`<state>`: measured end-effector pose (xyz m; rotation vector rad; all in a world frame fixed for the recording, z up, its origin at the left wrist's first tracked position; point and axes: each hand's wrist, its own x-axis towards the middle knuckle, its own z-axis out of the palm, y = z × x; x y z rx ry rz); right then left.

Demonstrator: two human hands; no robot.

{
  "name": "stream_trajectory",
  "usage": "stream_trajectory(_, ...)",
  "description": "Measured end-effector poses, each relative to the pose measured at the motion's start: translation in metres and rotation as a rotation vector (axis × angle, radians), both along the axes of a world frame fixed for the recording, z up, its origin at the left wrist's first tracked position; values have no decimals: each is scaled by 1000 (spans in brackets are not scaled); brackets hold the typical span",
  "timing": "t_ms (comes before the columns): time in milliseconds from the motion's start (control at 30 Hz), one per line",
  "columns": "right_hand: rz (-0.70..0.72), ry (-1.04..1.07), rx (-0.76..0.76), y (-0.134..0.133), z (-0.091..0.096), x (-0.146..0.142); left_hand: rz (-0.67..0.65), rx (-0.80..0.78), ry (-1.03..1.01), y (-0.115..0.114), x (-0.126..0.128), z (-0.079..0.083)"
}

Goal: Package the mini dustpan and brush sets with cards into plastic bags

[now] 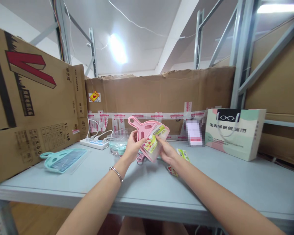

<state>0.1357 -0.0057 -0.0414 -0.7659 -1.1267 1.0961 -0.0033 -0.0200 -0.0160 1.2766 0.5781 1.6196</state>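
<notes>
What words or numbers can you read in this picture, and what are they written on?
"V": big red letter on the cardboard box at left.
"V3" and "V8": small print low on that same box.
Paper bag: glasses drawing and a line of characters, too blurred to read.
Yellow label on the pink dustpan, held by the left hand and right hand: too small.
Red sticker on the back cardboard: unreadable.
</notes>
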Motion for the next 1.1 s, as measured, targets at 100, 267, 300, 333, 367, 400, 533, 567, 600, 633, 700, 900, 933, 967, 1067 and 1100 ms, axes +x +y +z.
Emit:
stream_trajectory(100,26,278,-83,0,12,1,26,7,-67,-1,-5,8)
stream_trajectory(267,-259,656,-106,9,21,29,467,-11,-446,7,-36,25)
stream_trajectory(300,-295,695,-105,10,22,36,555,-26,-482,9,-42,26)
stream_trajectory(333,-320,719,-101,11,22,42,621,-33,-495,11,-46,27)
stream_trajectory(367,-339,735,-94,12,23,47,672,-27,-488,12,-49,27)
stream_trajectory(400,-354,752,-84,13,24,51,710,-10,-460,13,-49,26)
stream_trajectory(533,-367,798,-74,14,25,54,783,164,86,9,-40,21)
stream_trajectory(567,-361,791,-77,14,25,53,782,233,354,8,-37,18)
stream_trajectory(600,-355,774,-79,15,24,52,775,298,643,6,-35,15)
stream_trajectory(633,-350,750,-76,16,23,52,761,347,925,5,-33,11)
stream_trajectory(700,-343,695,-70,18,21,52,727,367,1368,4,-32,4)
stream_trajectory(900,-398,541,-133,15,20,50,695,282,1547,0,-42,6)
stream_trajectory(933,-407,478,-135,13,21,49,668,271,1518,-1,-44,9)
stream_trajectory(967,-420,399,-131,10,21,49,642,255,1492,-3,-44,12)
stream_trajectory(1067,-479,104,-119,4,23,51,658,217,1437,-8,-41,19)
stream_trajectory(1100,-486,12,-131,2,23,52,681,226,1431,-9,-39,20)
